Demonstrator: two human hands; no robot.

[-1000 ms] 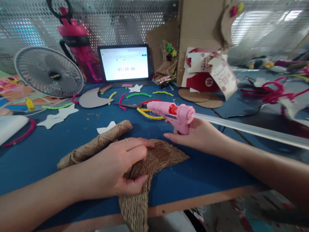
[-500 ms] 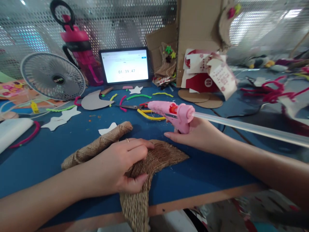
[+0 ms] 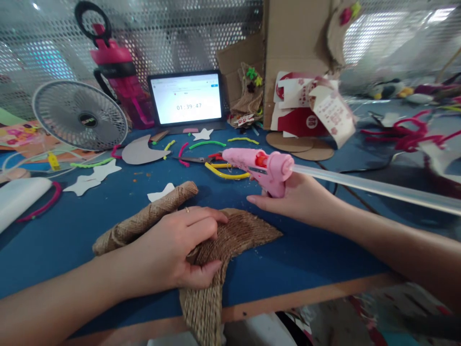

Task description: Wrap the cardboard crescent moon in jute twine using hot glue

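My right hand is wrapped round the handle of a pink glue gun, held above the table with its nozzle pointing left. A long clear glue stick sticks out of the gun's back end. My left hand is closed on a crescent covered in rows of brown twine, fingers on top and thumb at its inner curve. One tip of this crescent hangs past the table's front edge. Beside my left wrist lies a roll of twine, partly behind the hand.
Scissors, pipe cleaner pieces, paper stars and a grey crescent lie beyond my hands. Further back stand a fan, a pink bottle, a tablet and cardboard. Cardboard ovals lie right.
The glue gun and my right hand have shifted very slightly to the right. My left hand keeps its place on the twine-covered crescent.
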